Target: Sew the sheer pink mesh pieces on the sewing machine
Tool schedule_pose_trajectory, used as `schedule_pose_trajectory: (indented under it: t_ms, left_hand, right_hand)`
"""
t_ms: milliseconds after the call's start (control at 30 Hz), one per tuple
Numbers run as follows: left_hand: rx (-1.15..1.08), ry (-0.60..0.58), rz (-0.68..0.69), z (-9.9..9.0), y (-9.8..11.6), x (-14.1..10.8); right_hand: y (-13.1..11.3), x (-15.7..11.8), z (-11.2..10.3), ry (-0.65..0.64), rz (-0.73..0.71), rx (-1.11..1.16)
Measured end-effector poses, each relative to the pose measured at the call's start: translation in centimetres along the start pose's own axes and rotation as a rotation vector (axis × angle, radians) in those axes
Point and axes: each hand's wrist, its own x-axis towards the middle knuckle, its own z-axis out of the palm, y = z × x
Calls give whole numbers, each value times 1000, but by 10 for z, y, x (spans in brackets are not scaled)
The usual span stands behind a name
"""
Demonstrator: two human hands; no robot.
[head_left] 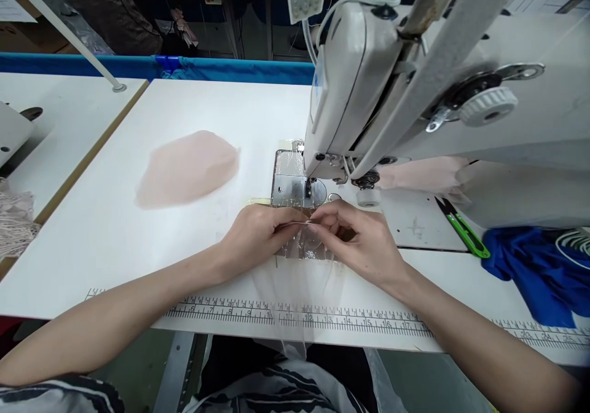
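Just in front of the sewing machine's [341, 93] needle plate [288, 182], my left hand [258, 232] and my right hand [359, 235] meet with fingertips almost touching. Both pinch the edge of a thin, sheer fabric [295, 284], nearly see-through, which hangs down over the table's front edge toward my lap. The presser foot [308, 187] sits a little beyond my fingertips. To the left lies a pale pink fabric piece [188, 170], flat on the white table [115, 235]. Clear tape covers the area under my hands.
Green thread snips [465, 232] and a bundle of blue cloth [530, 271] lie at the right. More pink fabric [424, 174] is behind the machine head. A printed ruler [295, 316] runs along the front edge. Far left are pale threads [18, 228]; a person [110, 7] is beyond the blue cloth trough.
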Motion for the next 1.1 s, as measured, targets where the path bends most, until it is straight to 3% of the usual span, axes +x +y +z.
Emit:
schedule_pose_trajectory:
  t_ms: [267, 1100]
  left_hand:
    - [64, 28, 46, 1, 0, -2]
    - [123, 58, 123, 0, -2, -4]
  right_hand:
    - [1, -2, 2, 30, -67, -8]
    - [0, -1, 1, -13, -96, -32]
